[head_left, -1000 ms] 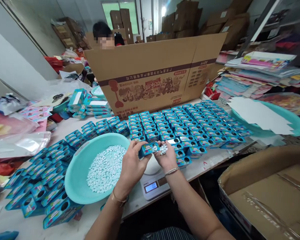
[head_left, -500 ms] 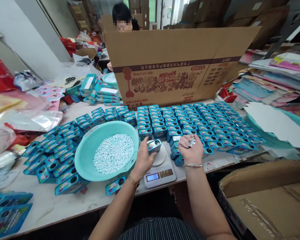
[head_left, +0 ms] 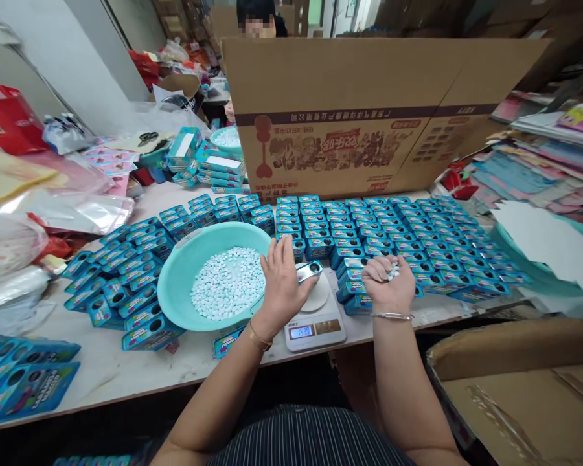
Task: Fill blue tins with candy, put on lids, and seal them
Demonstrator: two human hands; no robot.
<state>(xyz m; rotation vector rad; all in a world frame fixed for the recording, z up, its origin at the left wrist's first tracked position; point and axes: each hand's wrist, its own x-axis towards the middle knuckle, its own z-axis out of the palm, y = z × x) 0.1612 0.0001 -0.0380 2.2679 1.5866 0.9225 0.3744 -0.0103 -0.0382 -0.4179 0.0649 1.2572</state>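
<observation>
My left hand (head_left: 282, 278) is open, fingers stretched upward, beside a small blue box (head_left: 309, 271) on the round plate of a white digital scale (head_left: 315, 330); the thumb is close to the box, and whether it touches I cannot tell. The display is lit with digits. My right hand (head_left: 389, 290) is curled, palm up, around several small pale candies (head_left: 393, 271), to the right of the scale. A turquoise basin (head_left: 175, 288) with many pale blue and white candies (head_left: 228, 285) stands left of my left hand, which overlaps its rim.
Rows of blue boxes (head_left: 408, 236) fill the table behind and right of the scale; more boxes (head_left: 126, 278) stand left of the basin. A large carton (head_left: 340, 77) rises at the back, a person behind it. An open carton (head_left: 519, 395) is at lower right.
My left hand has gone from gripping the box to open fingers, and the box is now on the scale. The display has changed from 0.0 to a higher reading. My right hand stays closed.
</observation>
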